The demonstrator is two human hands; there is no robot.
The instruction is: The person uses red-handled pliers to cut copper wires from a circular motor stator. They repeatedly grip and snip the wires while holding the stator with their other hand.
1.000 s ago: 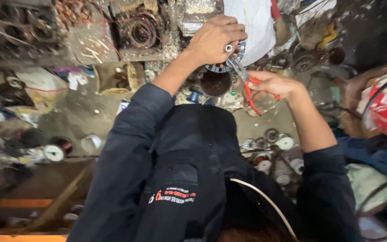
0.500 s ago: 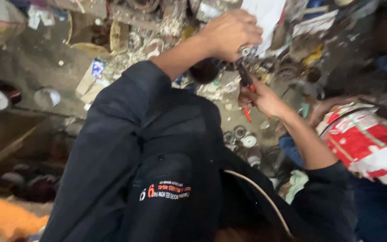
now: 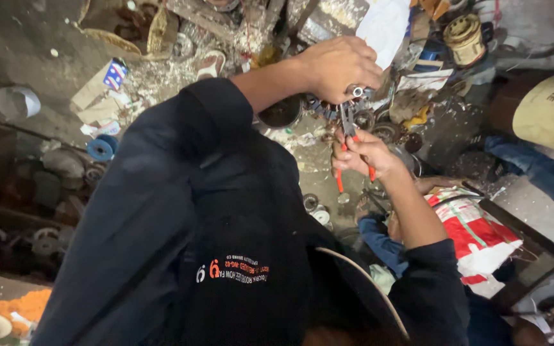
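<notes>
Orange-handled pliers (image 3: 352,144) gripped in right hand (image 3: 365,156), jaws pointing up to small metal part (image 3: 356,91) pinched by left hand (image 3: 338,67).

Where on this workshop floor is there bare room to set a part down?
Bare concrete lies upper left, between the grey roll and the cardboard scraps. Around the hands, left hand and right hand with the pliers, metal parts crowd the floor.

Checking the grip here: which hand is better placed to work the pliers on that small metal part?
Right. The right hand already holds the orange-handled pliers, nose at the small metal part pinched by the left hand.
</notes>
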